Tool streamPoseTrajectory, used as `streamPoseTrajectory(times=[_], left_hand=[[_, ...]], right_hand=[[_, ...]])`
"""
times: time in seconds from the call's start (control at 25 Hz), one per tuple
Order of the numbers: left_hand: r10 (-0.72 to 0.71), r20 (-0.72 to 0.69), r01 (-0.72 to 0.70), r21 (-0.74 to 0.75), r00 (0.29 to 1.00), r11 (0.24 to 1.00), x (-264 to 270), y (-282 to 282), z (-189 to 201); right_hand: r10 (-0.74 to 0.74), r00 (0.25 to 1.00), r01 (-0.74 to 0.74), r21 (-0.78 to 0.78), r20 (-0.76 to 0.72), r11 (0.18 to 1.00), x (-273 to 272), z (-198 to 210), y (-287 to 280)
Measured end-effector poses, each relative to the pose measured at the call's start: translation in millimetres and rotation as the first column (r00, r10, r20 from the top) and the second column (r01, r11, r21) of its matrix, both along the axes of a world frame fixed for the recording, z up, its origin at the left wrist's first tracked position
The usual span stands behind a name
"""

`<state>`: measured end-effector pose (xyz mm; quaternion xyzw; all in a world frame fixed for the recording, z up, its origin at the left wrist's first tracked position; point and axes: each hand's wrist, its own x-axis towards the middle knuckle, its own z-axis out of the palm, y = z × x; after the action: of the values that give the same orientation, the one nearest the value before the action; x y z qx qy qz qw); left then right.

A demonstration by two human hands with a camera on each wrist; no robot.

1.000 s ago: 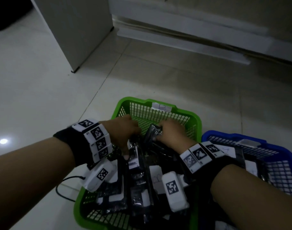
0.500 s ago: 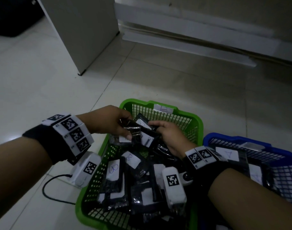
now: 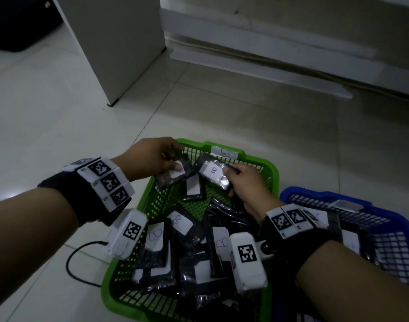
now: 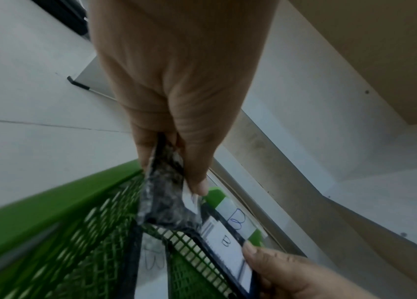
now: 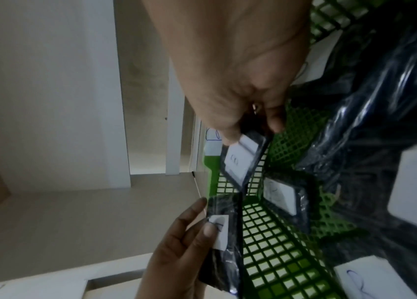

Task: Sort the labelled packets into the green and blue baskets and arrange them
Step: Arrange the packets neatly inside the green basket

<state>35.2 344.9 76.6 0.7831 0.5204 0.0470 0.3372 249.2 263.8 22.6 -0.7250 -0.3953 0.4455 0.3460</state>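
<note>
The green basket (image 3: 274,169) carries a white B tag (image 3: 224,152) on its far rim and holds several black packets with white B labels. My left hand (image 3: 152,156) pinches one black packet (image 3: 173,175) over the basket's far left corner; the left wrist view shows that packet (image 4: 166,194) between thumb and fingers. My right hand (image 3: 244,182) grips another packet labelled B (image 3: 214,173) near the far rim, also seen in the right wrist view as a labelled packet (image 5: 240,159). The blue basket (image 3: 385,212) stands to the right with a few packets inside.
Both baskets sit on a pale tiled floor. A white cabinet panel (image 3: 120,43) stands at the back left and a white baseboard (image 3: 268,66) runs along the wall. A black cable (image 3: 75,254) loops on the floor left of the green basket.
Both hands have lifted out of the packet pile toward the basket's far end. Each now holds a separate packet, and the green mesh floor shows between them.
</note>
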Motion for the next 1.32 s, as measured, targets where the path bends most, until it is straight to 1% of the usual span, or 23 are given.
streamPoseTrajectory(times=[0.04,0.08,0.12,0.16,0.2,0.24,0.28,0.32,0.36,0.44,0.56,0.6,0.68,0.72,0.8,0.84,0.92,1.0,1.04,1.08,1.16,1.24,1.32], left_hand=[[0.018,0.005,-0.018,0.003,1.0,1.0,-2,1,0],[0.024,0.015,-0.024,-0.003,1.0,1.0,-3,1,0],[0.031,0.035,-0.031,-0.015,0.999,0.999,-3,0,0],[0.044,0.057,-0.043,-0.024,0.997,0.999,-4,0,-1],[0.057,0.075,-0.055,-0.028,0.996,0.998,-4,-1,-2],[0.065,0.083,-0.064,-0.024,0.994,0.998,-4,-2,-3],[0.065,0.085,-0.064,-0.013,0.994,0.998,-3,-2,-4],[0.062,0.085,-0.062,-0.004,0.994,0.998,-2,-2,-5],[0.065,0.089,-0.065,-0.004,0.994,0.998,-2,-2,-5],[0.087,0.109,-0.083,-0.039,0.99,0.996,-2,-4,-6],[0.128,0.194,-0.096,-0.165,0.973,0.982,-5,-6,-8],[0.132,0.224,-0.088,-0.199,0.966,0.976,-7,-7,-8],[0.096,0.221,-0.052,-0.198,0.971,0.979,-10,-7,-7],[0.07,0.205,-0.032,-0.181,0.976,0.983,-11,-6,-7],[0.014,0.159,0.002,-0.103,0.987,0.995,-11,-2,-7],[-0.012,0.135,0.02,-0.06,0.991,0.998,-12,-1,-8],[-0.056,0.114,0.058,-0.014,0.992,0.998,-11,1,-11],[-0.093,0.106,0.093,0.009,0.99,0.996,-7,1,-13],[-0.111,0.101,0.108,0.033,0.989,0.994,-4,1,-14],[-0.136,0.095,0.129,0.076,0.986,0.989,-2,1,-16],[-0.203,0.047,0.191,0.182,0.978,0.965,1,3,-20],[-0.275,-0.069,0.283,0.276,0.959,0.919,4,5,-24],[-0.293,-0.164,0.332,0.331,0.942,0.883,9,6,-26]], right_hand=[[-0.027,0.999,0.025,-0.044,-0.038,0.999,-1,-2,2],[-0.018,0.995,0.01,-0.089,-0.093,0.996,-5,-4,4],[0.014,0.99,-0.031,-0.125,-0.138,0.992,-9,-5,6],[0.065,0.991,-0.083,-0.147,-0.119,0.986,-14,-7,9],[0.15,0.989,-0.149,-0.157,-0.006,0.976,-19,-9,11],[0.257,0.953,-0.229,-0.175,0.162,0.958,-24,-9,14],[0.343,0.878,-0.285,-0.212,0.333,0.935,-28,-9,14],[0.391,0.803,-0.317,-0.234,0.449,0.919,-33,-12,13],[0.422,0.756,-0.343,-0.245,0.5,0.907,-38,-14,11],[0.464,0.707,-0.384,-0.261,0.534,0.886,-49,-19,7],[0.512,0.61,-0.436,-0.283,0.605,0.854,-53,-25,9],[0.527,0.592,-0.454,-0.288,0.609,0.843,-49,-25,11],[0.551,0.565,-0.475,-0.304,0.614,0.826,-43,-25,11],[0.543,0.57,-0.464,-0.304,0.616,0.832,-41,-27,8],[0.51,0.607,-0.432,-0.286,0.609,0.855,-38,-28,4],[0.513,0.608,-0.439,-0.281,0.606,0.853,-37,-27,4],[0.532,0.598,-0.488,-0.253,0.6,0.835,-34,-27,8],[0.536,0.587,-0.549,-0.188,0.607,0.814,-33,-28,12],[0.508,0.603,-0.553,-0.137,0.615,0.822,-34,-30,14],[0.453,0.644,-0.517,-0.086,0.617,0.852,-34,-31,13],[0.319,0.737,-0.373,-0.036,0.596,0.927,-33,-32,11],[0.247,0.784,-0.273,-0.041,0.57,0.961,-31,-31,7],[0.202,0.83,-0.228,-0.015,0.52,0.974,-30,-29,4]])
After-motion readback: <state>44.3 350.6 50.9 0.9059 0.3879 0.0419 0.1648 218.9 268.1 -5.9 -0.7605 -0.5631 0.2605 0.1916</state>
